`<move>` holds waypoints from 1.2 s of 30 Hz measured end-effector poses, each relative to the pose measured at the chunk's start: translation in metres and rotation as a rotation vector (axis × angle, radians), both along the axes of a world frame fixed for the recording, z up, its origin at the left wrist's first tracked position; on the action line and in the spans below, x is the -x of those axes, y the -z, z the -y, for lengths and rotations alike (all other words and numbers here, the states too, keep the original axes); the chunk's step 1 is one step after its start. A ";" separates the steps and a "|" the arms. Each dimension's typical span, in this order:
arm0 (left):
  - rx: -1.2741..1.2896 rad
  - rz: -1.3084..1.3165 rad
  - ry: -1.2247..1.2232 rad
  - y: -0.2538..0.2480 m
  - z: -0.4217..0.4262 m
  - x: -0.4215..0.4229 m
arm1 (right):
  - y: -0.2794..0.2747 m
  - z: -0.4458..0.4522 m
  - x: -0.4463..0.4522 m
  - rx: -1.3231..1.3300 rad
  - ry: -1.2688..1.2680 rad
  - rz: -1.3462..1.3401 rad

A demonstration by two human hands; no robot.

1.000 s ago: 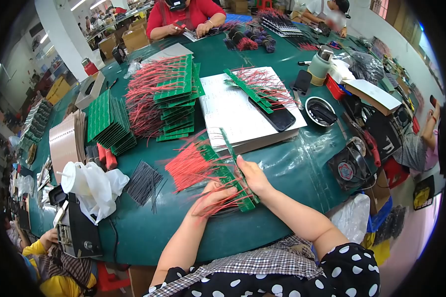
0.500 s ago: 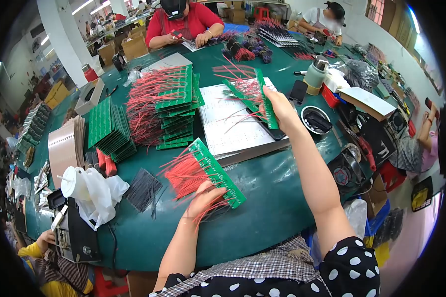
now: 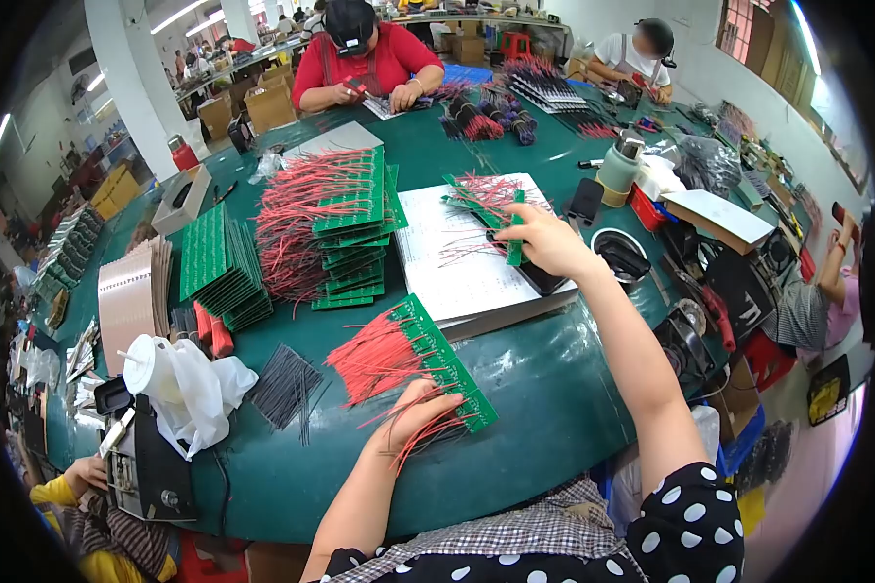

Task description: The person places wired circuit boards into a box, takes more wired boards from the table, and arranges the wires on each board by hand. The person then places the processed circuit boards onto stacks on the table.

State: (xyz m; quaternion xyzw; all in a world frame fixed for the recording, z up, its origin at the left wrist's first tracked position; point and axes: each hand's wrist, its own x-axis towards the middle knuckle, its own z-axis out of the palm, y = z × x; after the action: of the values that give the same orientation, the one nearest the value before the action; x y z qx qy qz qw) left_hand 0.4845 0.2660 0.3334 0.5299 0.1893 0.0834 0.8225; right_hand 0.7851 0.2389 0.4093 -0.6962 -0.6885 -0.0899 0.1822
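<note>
My left hand grips the lower end of a green circuit board near the table's front. Red wires fan out leftward from that board, and a few stick out below my fingers. Over the white paper sheets, my right hand has its fingers across a second green circuit board with red wires; its fingertips are partly hidden. Close by on the paper lies another wired board. A dark phone-like object shows beneath my right hand.
Wired boards are piled left of the paper, beside a stack of bare green boards. Black wires lie near a white bag. A bottle and a round dish stand right. A person in red works opposite.
My right hand has lowered its board toward the paper, and its fingers now reach over the board's edge. My left hand still holds its board, slightly shifted in view.
</note>
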 end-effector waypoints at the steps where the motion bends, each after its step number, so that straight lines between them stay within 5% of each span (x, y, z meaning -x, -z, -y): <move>1: -0.005 0.005 -0.003 -0.001 0.000 0.000 | -0.003 0.000 0.002 -0.005 -0.003 0.005; 5: 0.032 0.011 -0.030 -0.003 0.000 0.000 | -0.007 -0.001 0.002 -0.024 -0.081 0.155; 8: -0.002 0.006 -0.014 0.005 -0.001 -0.001 | -0.026 -0.006 0.005 -0.591 -0.070 0.345; 11: 0.022 0.006 -0.044 0.004 0.000 -0.001 | -0.044 -0.015 0.014 -0.681 0.166 0.438; 15: -0.036 -0.015 -0.050 0.000 0.000 -0.001 | -0.037 -0.044 0.022 -0.381 0.366 0.534; 19: -0.049 -0.039 -0.019 0.007 -0.003 0.001 | -0.018 -0.037 0.062 -0.152 0.162 -0.091; 21: -0.044 -0.059 -0.016 0.004 -0.003 0.003 | -0.006 -0.022 0.085 0.184 0.093 -0.753; 23: -0.042 -0.081 0.006 -0.002 0.003 0.000 | 0.014 0.002 0.123 0.249 0.068 -1.237; 26: -0.357 0.017 0.151 -0.001 0.014 -0.005 | 0.046 0.016 0.145 -0.053 -0.045 -1.238; 30: -0.112 0.126 0.409 0.001 -0.009 0.006 | 0.061 0.031 0.145 -0.014 -0.016 -1.280; 31: 0.264 0.117 0.244 0.007 -0.015 0.003 | 0.066 0.036 0.147 -0.012 -0.017 -1.279; 33: 0.156 0.097 -0.095 0.005 -0.010 0.003 | 0.068 0.042 0.154 0.048 0.050 -1.186; 36: 0.253 0.091 -0.173 0.002 -0.003 -0.001 | 0.062 0.048 0.161 0.036 0.100 -1.107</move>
State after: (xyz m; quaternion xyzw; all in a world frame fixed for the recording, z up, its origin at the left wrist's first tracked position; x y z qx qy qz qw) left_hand 0.4851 0.2689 0.3310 0.3993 0.2058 0.1533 0.8801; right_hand 0.6239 0.1906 0.3477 -0.6742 -0.4577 0.2924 0.5005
